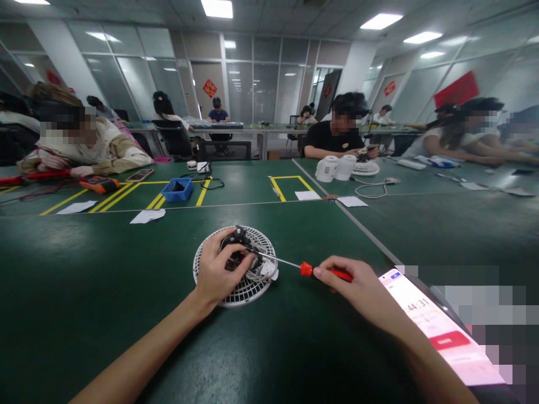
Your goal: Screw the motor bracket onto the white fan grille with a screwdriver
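Observation:
A round white fan grille (248,293) lies on the green table in front of me. On it sits a dark fan motor assembly (240,238) with a pale cable coiled at its right. My left hand (221,266) is closed around the motor, fingers over its top and thumb at its near side. In my right hand (351,283) is a screwdriver (306,269) with a red handle, its shaft pointing left. The tip reaches the motor's right side beside my left fingers; whether it sits in a screw I cannot tell.
A lit phone (438,325) is by my right forearm. Farther off are a blue bin (177,189), paper slips, white cylindrical parts (327,168) and a cable (374,188). A person (337,134) works across the table; another at left is beside an orange meter (100,184).

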A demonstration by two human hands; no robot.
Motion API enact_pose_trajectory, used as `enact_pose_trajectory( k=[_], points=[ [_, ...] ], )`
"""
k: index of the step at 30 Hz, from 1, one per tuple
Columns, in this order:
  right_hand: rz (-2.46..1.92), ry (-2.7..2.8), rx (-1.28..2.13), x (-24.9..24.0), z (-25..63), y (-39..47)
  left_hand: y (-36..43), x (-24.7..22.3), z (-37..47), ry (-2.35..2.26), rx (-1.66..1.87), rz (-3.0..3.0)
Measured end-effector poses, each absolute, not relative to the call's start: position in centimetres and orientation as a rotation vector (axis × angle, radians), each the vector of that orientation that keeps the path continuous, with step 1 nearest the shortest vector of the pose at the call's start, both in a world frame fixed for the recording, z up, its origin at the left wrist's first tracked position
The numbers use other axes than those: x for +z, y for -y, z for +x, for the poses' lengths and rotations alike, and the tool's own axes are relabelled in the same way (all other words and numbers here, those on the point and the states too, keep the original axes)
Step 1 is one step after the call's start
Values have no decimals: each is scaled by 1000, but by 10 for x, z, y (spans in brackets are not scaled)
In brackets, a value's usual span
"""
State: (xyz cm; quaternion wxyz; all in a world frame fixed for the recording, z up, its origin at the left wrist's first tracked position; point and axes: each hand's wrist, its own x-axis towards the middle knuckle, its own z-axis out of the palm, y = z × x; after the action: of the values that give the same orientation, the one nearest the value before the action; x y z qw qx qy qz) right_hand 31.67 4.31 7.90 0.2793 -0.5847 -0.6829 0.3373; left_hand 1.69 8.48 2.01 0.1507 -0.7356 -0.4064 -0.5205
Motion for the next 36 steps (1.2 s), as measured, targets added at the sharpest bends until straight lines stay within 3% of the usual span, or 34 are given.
enact_pose_trajectory(
  k=[6, 11, 18, 25, 31, 36],
  points=[
    [-1617, 1819, 1060, 76, 312, -40, -85, 19, 18, 1176, -1501, -2101],
    [-1539, 1872, 879, 82, 306, -34, -84, 18, 18, 1179, -1497, -2099],
    [-1607, 1831, 1137, 86, 304, -31, -84, 17, 18, 1172, -1490, -2092],
    [-1618, 1878, 1081, 81, 303, -30, -84, 15, 18, 1185, -1495, -2089],
    [-1625, 1859, 726, 87, 302, -28, -84, 15, 18, 1191, -1500, -2084],
    [-1617, 1848, 890, 87, 305, -31, -84, 16, 19, 1189, -1513, -2079]
  ],
)
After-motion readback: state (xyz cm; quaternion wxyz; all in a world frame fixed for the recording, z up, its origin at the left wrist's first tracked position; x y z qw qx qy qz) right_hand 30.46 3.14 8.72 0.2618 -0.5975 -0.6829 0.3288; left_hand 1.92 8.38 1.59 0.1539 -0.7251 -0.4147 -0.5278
